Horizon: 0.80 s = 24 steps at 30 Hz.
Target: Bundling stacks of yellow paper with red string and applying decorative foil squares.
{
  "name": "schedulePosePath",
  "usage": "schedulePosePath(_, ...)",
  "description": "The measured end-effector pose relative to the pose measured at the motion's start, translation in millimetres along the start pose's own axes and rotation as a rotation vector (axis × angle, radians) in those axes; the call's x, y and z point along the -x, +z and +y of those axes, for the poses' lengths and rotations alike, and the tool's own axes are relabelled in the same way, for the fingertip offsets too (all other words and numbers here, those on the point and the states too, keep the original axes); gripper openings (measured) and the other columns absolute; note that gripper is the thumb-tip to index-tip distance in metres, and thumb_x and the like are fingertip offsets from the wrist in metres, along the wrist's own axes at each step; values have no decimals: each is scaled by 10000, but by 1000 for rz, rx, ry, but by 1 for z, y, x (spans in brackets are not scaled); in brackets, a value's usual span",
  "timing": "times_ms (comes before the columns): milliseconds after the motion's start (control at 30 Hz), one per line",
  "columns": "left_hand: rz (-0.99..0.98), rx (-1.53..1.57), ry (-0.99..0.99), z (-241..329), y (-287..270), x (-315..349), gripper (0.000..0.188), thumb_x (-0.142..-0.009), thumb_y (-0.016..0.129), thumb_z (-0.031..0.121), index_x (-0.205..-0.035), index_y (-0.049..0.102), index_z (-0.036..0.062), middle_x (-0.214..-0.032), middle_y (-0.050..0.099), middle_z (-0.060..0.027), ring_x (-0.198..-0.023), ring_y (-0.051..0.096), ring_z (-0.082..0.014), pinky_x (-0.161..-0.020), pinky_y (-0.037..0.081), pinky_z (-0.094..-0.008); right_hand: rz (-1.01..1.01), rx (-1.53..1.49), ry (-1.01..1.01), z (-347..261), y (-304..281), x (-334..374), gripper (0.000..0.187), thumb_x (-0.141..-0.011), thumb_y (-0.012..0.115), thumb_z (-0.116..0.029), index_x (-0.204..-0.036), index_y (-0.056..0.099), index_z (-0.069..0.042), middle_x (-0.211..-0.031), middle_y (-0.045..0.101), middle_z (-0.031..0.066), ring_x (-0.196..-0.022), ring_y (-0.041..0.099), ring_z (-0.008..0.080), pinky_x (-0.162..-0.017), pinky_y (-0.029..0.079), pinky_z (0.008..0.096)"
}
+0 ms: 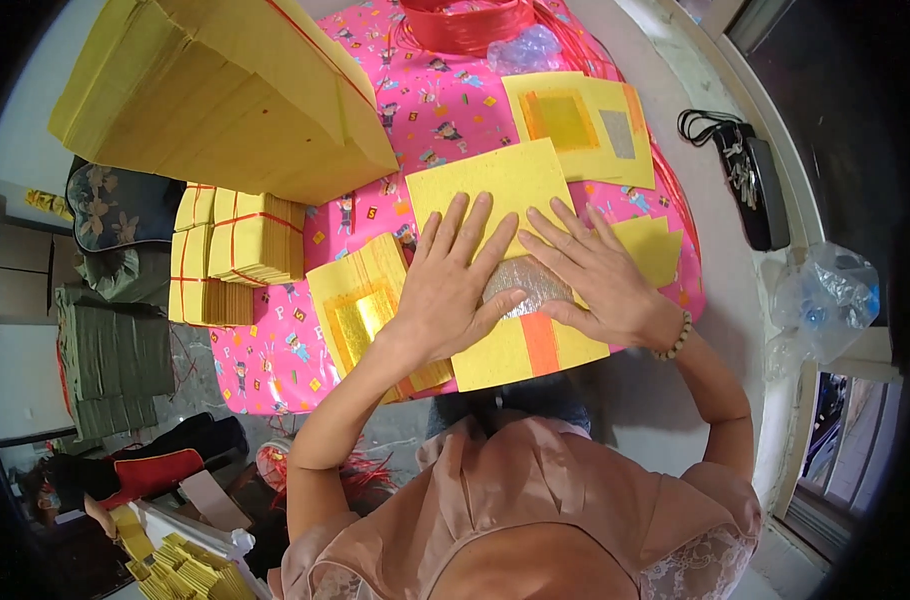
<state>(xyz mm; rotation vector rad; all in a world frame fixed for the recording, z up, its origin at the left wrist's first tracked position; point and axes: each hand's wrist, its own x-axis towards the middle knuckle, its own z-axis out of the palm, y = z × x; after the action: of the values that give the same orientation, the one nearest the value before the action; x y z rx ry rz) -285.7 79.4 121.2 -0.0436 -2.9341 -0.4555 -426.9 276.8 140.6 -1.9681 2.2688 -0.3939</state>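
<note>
Pink table: a cloth printed with small cartoon figures covers the table (415, 90), its edge curving round close to the wearer's body.
Yellow paper: the yellow paper (490, 180) lies flat on the near part of the table, directly before the wearer, a silver patch (527, 280) at its middle and an orange strip (540, 340) below; whether it is one sheet or several, I cannot tell.
Left hand: the left hand (455, 280) lies palm down on the paper, fingers straight and spread, thumb over the silver patch, grasping nothing.
Right hand: the right hand (600, 275) mirrors it, palm down, fingers fanned and unclenched, a beaded bracelet (675, 338) at the wrist.
Left side: a gold-patched stack (360, 320) sits just beside the left hand; farther off stand small bundles (260, 235) bound with red string and a tall yellow block (235, 110).
Far side: patched sheets (560, 120) overlap near a crumpled clear plastic (525, 52) and a red coil (465, 25).
Right ledge: a black pouch (765, 190) rests with keys (743, 185).
Lower left: another person's hand (100, 515) is near a yellow pile (190, 570).
</note>
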Motion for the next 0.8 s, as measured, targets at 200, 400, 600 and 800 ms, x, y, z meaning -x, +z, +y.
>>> schedulePosePath(200,13,23,-16,-1,5,1,733,-946,492,551,-1530,332,136,-1584,240,-220,-1463,186,-445,-1171,157,-577,-31,-46,13,-1,1,1,711,-963,519,-455,-1534,295,-96,-1597,256,140,-1494,159,354,-1199,115,552)
schedulePosePath(400,6,12,-20,-3,4,3,723,-956,478,545,-1531,331,132,-1589,231,-216,-1470,172,-437,-1175,151,-564,5,27,-7,0,3,0,633,-980,508,-407,-1512,347,-103,-1576,305,135,-1482,212,312,-1196,134,548)
schedulePosePath(600,10,-14,36,-10,4,-3,699,-967,462,544,-1511,365,116,-1552,298,-232,-1441,246,-428,-1168,205,-529,257,194,-68,13,15,-17,433,-944,570,-359,-1270,622,-79,-1316,601,115,-1277,509,278,-1127,306,480)
schedulePosePath(800,147,-196,99,-3,-7,-22,608,-906,629,400,-1385,480,56,-1382,514,-213,-1261,497,-397,-1024,426,-488,372,257,-222,37,15,-32,307,-870,686,-273,-1116,686,-90,-1123,664,81,-1037,619,258,-968,468,394)
